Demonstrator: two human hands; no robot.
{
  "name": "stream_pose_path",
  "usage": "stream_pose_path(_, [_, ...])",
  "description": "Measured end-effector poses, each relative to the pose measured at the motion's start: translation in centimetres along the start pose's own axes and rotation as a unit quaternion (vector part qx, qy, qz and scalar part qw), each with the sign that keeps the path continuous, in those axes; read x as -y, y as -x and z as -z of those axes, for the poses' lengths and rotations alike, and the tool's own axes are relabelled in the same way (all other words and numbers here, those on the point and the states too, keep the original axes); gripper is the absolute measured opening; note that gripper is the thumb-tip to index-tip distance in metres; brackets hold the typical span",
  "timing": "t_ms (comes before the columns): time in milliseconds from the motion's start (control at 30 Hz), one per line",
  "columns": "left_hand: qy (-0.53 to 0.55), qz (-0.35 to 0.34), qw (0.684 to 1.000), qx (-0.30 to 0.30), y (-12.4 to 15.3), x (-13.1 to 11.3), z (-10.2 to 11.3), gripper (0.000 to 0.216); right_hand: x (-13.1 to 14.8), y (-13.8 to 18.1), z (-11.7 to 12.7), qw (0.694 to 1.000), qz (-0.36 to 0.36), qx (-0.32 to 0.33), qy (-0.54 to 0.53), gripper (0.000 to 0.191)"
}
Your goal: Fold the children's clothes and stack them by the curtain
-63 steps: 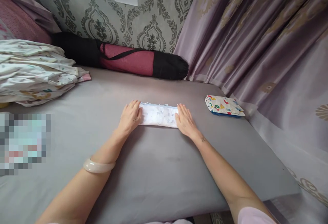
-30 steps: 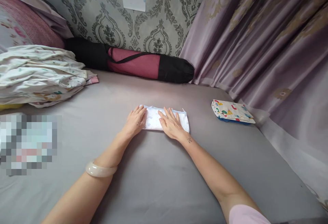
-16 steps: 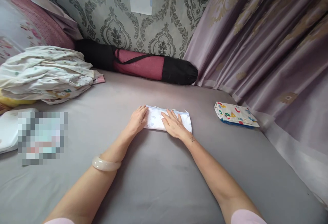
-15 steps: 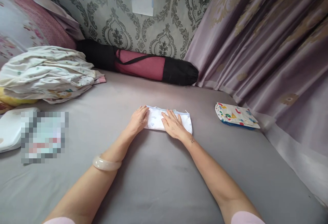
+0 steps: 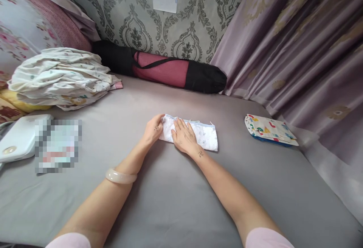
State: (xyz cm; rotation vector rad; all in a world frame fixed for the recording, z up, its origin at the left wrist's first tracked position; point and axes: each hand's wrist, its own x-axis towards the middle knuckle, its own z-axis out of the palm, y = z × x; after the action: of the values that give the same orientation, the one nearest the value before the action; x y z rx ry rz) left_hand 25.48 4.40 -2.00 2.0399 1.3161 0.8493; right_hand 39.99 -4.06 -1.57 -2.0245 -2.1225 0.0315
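Note:
A folded white cloth with a small pale print and light-blue edging lies flat on the grey bed sheet, in the middle of the view. At its left end, my left hand is closed with curled fingers on the cloth's edge; the fingertips are partly hidden. My right hand rests palm down on the cloth, left of its middle, with fingers stretched out. A pale bangle circles my left forearm.
On the right lies a folded cloth with colourful print. A crumpled printed cloth pile, a white device and a blurred-out item are at left. Along the patterned wall stretches a black and pink bag; a mauve curtain hangs right.
My right hand has slid left across the cloth, nearer my left hand. The left fingers have curled more at the cloth's left end. The camera view has shifted slightly.

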Motion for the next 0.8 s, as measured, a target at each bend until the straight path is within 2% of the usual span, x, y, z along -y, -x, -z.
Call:
stream_pose_path(100, [0.028,0.037,0.999,-0.016,-0.1,-0.2,0.4,0.047,0.0,-0.1,0.4,1.000,-0.003,0.016,0.000,0.057])
stream_pose_path(267, [0.081,0.066,0.993,-0.060,-0.4,0.4,0.3,0.043,0.4,-0.5,2.0,0.995,-0.022,0.090,-0.035,0.059])
stream_pose_path(400, [0.105,0.081,0.986,-0.097,-0.7,0.9,0.0,0.037,1.8,-1.0,2.6,0.996,-0.015,0.079,-0.048,0.059])
stream_pose_path(600, [0.114,0.083,0.984,-0.113,-0.8,1.1,0.3,0.034,4.1,-2.7,1.1,0.997,0.012,0.054,-0.050,0.061])
stream_pose_path(800, [0.103,0.094,0.983,-0.120,-0.7,0.7,0.5,0.035,4.7,-3.1,-0.9,0.997,0.007,0.048,-0.063,0.064])
